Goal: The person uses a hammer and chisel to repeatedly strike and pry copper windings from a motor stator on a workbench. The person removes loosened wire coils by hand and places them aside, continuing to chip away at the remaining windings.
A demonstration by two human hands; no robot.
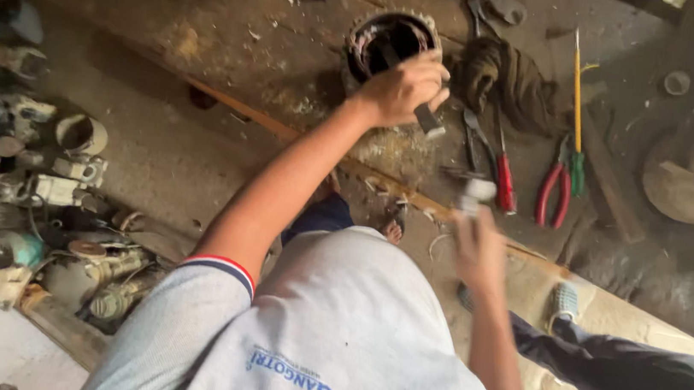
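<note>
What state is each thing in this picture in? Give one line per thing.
Motor stator: upright, open on top, windings showing.
Left hand: closed on a chisel set against the stator.
Right hand: raised, closed on a hammer, blurred.
Red pliers: lying flat, handles apart.
Yellow screwdriver: lying flat.
Rag: bunched up.

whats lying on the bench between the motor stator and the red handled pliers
In the head view, between the stator and the red-handled pliers lie a bundle of dark brown rag or cord, grey pliers and a red-handled screwdriver.
</note>
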